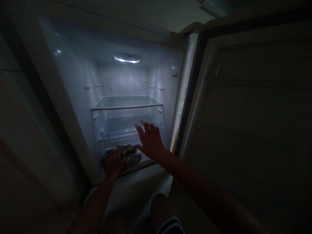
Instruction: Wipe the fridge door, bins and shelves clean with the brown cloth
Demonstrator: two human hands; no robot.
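A dark cloth with a light pattern (pixel 133 159) lies bunched on the floor of the lit fridge (pixel 168 130), towards its front left. My left hand (pixel 114 163) is on the cloth's left part, its fingers curled over it; the dim light hides the fingertips. Held in the air to the right of the cloth, my right hand (pixel 149 139) is open with its fingers spread and nothing in it. Behind that hand is a clear plastic drawer (pixel 117 135), partly covered by my fingers.
A glass shelf (pixel 126 102) crosses the fridge above the drawer. Near the top a lamp (pixel 127 59) is lit. To the right the fridge door (pixel 248 113) stands wide open. My knee (pixel 161 208) is just below the fridge's front edge.
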